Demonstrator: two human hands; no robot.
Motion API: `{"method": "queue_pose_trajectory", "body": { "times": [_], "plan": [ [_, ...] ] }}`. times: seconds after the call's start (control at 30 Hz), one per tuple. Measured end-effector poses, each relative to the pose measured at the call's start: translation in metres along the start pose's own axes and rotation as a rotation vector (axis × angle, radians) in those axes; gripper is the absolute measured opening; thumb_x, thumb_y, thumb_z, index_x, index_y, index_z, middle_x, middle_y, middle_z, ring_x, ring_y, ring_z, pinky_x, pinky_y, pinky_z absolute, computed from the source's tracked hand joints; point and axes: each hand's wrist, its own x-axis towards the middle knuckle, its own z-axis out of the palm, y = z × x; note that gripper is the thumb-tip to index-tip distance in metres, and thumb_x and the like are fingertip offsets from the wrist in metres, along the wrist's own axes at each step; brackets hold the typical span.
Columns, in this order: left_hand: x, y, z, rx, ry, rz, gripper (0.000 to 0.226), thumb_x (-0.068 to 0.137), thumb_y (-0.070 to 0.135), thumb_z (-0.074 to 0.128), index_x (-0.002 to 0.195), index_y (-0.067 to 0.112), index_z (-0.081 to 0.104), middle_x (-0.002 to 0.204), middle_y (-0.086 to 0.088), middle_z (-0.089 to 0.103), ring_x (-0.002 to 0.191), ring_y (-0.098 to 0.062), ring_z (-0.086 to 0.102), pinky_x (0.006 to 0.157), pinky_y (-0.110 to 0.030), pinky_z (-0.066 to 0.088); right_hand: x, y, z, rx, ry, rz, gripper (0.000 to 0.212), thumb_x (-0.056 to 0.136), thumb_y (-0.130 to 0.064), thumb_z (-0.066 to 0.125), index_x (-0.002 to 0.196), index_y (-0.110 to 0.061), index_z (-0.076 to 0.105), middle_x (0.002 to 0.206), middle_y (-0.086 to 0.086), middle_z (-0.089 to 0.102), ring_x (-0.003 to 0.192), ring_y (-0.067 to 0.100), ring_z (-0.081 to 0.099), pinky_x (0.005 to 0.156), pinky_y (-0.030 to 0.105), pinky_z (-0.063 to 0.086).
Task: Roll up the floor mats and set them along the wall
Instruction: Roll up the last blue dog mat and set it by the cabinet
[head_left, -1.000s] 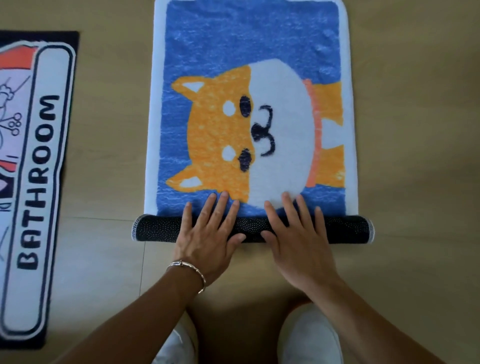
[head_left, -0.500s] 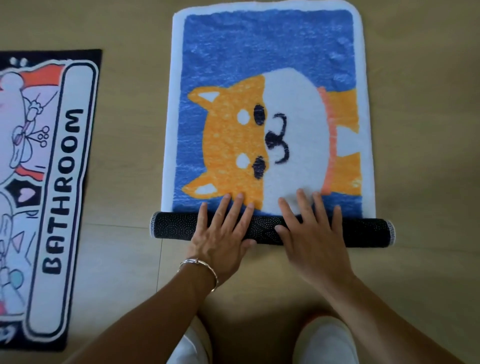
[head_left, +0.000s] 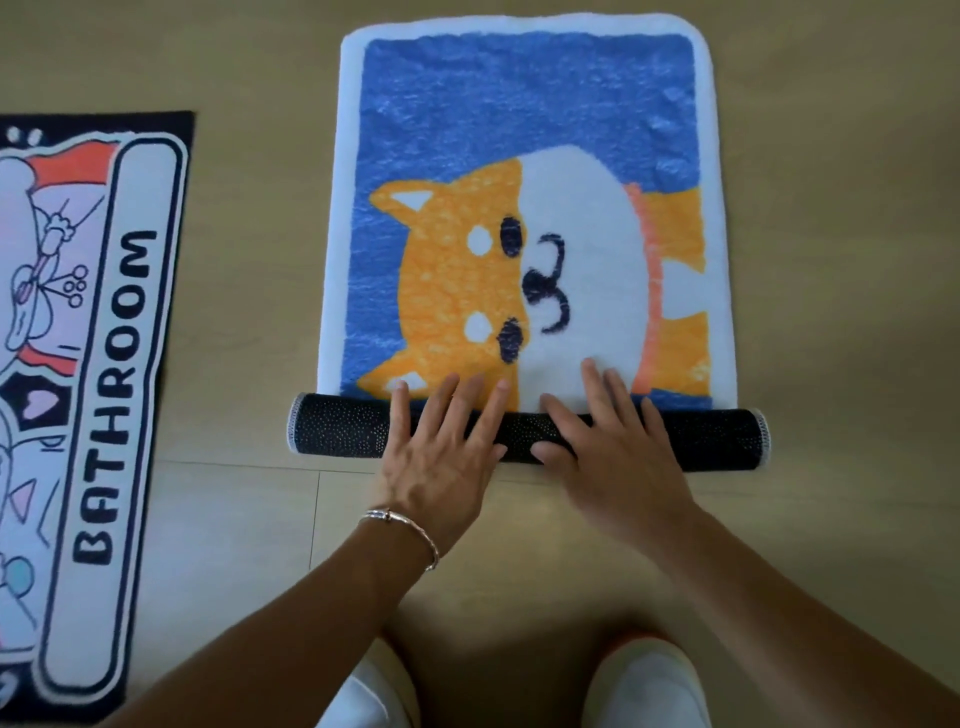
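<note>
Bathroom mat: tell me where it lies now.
Head view, left edge: the bathroom mat lies flat on the floor, apart from the partly rolled dog mat.

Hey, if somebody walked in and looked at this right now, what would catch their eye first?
A bright blue dog mat fills the middle of the wooden floor, its near end wound into a dark dotted roll. The left hand and right hand press flat on that roll, fingers straight. A second mat, lettered BATHROOM, lies flat at the left edge.
</note>
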Motion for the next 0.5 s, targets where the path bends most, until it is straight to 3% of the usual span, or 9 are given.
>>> {"method": "queue_pose_trajectory", "body": {
  "times": [0.13,0.23,0.3,0.4,0.5],
  "plan": [
    [0.003,0.001,-0.002,-0.035,-0.093,-0.037,0.056,0.091,0.04,0.024,0.14,0.019,0.043,0.145,-0.004,0.044,0.133,-0.024,0.042,0.103,-0.057,0.031,0.004,-0.002,-0.011,0.015,-0.008,-0.016,0.092,0.073,-0.072,-0.014,0.147,-0.037,0.026,0.161,0.007,-0.001,0.147,0.027,0.0,0.115,0.046,0.009],
    [0.015,-0.002,-0.006,-0.046,-0.102,-0.006,0.054,0.098,0.04,0.015,0.15,0.025,0.016,0.159,0.001,0.009,0.146,-0.019,0.01,0.113,-0.053,0.012,0.002,-0.004,-0.009,-0.018,0.173,0.011,0.074,0.092,-0.063,0.005,0.139,-0.023,0.047,0.15,0.014,0.036,0.14,0.034,0.03,0.111,0.053,0.023],
    [0.024,-0.007,-0.011,-0.074,-0.145,-0.01,0.053,0.101,0.039,0.015,0.151,0.028,0.001,0.159,0.005,-0.009,0.146,-0.015,-0.007,0.115,-0.05,0.003,-0.003,-0.006,-0.004,-0.03,0.307,0.029,0.061,0.095,-0.054,0.027,0.135,-0.015,0.051,0.139,0.016,0.05,0.133,0.037,0.04,0.11,0.054,0.024],
    [0.037,-0.012,-0.017,-0.11,-0.188,0.009,0.051,0.101,0.039,0.02,0.15,0.031,0.007,0.159,0.007,-0.007,0.146,-0.015,-0.006,0.116,-0.049,0.009,-0.01,-0.008,0.002,-0.071,0.276,0.013,0.071,0.086,-0.049,0.058,0.144,-0.013,0.036,0.144,0.019,0.041,0.138,0.038,0.031,0.113,0.053,0.015],
    [0.045,-0.016,-0.022,-0.26,-0.146,-0.026,0.045,0.099,0.041,0.034,0.144,0.035,0.03,0.158,0.01,0.011,0.145,-0.012,0.013,0.114,-0.041,0.021,0.001,-0.006,-0.01,-0.1,0.083,0.039,0.094,0.087,-0.049,0.06,0.152,-0.022,-0.002,0.158,0.015,-0.001,0.146,0.032,-0.004,0.117,0.05,-0.001]
  ]
}}
